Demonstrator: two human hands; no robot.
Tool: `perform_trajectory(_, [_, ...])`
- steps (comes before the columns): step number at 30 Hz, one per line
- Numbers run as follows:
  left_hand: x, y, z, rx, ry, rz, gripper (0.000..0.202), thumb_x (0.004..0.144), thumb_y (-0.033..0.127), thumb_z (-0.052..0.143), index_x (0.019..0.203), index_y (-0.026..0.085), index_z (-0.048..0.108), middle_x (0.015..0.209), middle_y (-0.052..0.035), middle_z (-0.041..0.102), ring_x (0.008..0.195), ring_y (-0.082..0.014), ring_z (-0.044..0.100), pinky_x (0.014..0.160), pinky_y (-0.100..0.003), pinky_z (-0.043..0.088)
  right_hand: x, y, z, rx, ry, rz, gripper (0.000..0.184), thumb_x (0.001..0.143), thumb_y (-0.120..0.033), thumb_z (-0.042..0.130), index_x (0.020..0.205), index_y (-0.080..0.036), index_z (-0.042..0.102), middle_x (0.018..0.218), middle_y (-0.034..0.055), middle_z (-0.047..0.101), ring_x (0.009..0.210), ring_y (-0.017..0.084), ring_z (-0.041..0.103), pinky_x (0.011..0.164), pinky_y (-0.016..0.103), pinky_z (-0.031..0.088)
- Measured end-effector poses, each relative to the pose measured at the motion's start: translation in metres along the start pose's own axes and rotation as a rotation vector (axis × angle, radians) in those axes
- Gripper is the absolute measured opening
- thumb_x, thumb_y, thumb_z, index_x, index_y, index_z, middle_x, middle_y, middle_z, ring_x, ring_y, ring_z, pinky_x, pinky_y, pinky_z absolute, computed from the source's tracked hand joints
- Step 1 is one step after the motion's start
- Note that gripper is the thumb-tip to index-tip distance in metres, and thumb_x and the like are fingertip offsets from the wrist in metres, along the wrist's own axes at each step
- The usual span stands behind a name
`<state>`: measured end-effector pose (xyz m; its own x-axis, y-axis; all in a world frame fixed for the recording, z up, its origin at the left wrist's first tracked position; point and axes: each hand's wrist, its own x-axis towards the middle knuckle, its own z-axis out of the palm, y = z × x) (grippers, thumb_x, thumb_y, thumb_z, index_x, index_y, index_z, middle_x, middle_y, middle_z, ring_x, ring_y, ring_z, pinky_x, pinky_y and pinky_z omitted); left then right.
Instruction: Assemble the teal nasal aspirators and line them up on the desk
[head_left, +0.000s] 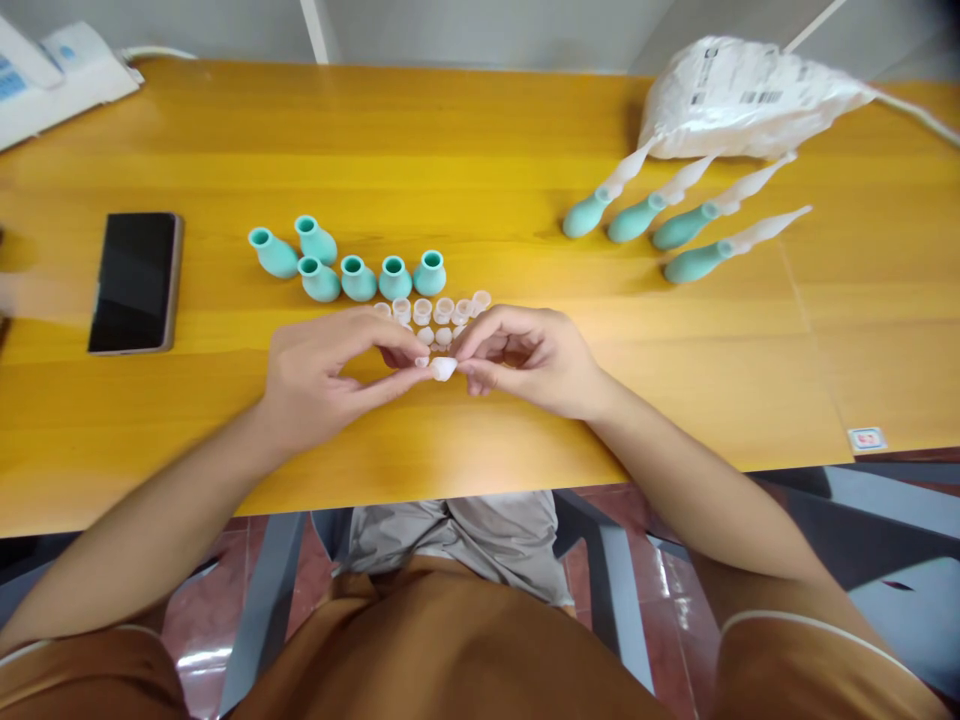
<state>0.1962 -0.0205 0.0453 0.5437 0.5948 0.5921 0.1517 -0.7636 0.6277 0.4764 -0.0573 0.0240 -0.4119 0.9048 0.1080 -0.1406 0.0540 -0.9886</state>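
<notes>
At tbl ctr, near front edge, both hands meet over a small white tip (444, 369). Right hand (544, 360): thumb + index closed in a pinch on R end of the tip, other fingers curled loosely under the palm. Left hand (311, 375): thumb + index brought nearly together w/ a small clear piece (421, 362) btwn them; thumb end is right up against L side of the tip. Rest of L fingers mostly hidden behind index, can't tell their pose. Tip is held above the wooden table (450, 450), approx. horiz. Can't tell if tip and clear pc are joined.

Just behind the hands: row of clear cups (444, 310), then small white pcs (444, 337) nearer, partly blocked by fingers, so no exact qty. Behind & L of those: 6x teal bulbs (358, 281), mouths up, nothing fitted. Far R: 4x teal bulbs w/ translucent nozzles (765, 230) fitted, in a slanted row, well apart from the hands. Plastic bag (742, 100) just behind them. Phone (135, 282) far L, dark scrn; white device (67, 80) top L corner. Small label (868, 439) at R front edge.
</notes>
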Motion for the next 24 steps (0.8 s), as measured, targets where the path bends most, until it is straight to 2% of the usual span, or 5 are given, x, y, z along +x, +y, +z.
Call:
perform_trajectory(7, [-0.0006,0.0012,-0.0016,0.066,-0.023,-0.019,0.014,0.119,0.040,0.087,0.109,0.032,0.081,0.097,0.0021,0.091,0.077,-0.0168,0.083,0.069,-0.034,0.069,0.0005,0.0017,-0.0007,0.001,0.000,0.028,0.029,0.105,-0.042,0.102,0.107,-0.019,0.083,0.085,0.0023,0.087,0.071,0.014,0.083,0.070,0.027,0.070])
perform_trajectory(15, [0.0015,0.0016,-0.0010,0.065,-0.009,-0.012,0.009,0.117,0.031,0.088,0.110,0.032,0.082,0.097,0.0016,0.087,0.080,-0.0165,0.082,0.074,-0.032,0.068,-0.0002,0.0015,-0.0005,-0.005,0.006,0.024,0.028,0.106,-0.041,0.101,0.108,-0.020,0.084,0.085,0.0021,0.086,0.070,0.014,0.082,0.070,0.027,0.071])
perform_trajectory(19, [0.0009,0.0013,-0.0013,0.068,-0.029,-0.043,0.008,0.116,0.033,0.089,0.111,0.034,0.084,0.101,0.0013,0.088,0.081,-0.0175,0.083,0.076,-0.034,0.069,-0.0001,0.0016,-0.0006,0.006,0.008,0.018,0.025,0.106,-0.038,0.100,0.108,-0.020,0.083,0.086,0.0020,0.087,0.071,0.013,0.083,0.070,0.026,0.071])
perform_trajectory(24, [0.0025,0.0027,-0.0021,0.076,-0.033,-0.011,0.007,0.118,0.034,0.088,0.112,0.033,0.085,0.104,0.0010,0.091,0.090,-0.0178,0.085,0.085,-0.036,0.073,0.0000,0.0004,-0.0006,0.001,0.016,0.020,0.030,0.106,-0.043,0.101,0.107,-0.020,0.083,0.084,0.0019,0.085,0.071,0.014,0.082,0.069,0.027,0.071])
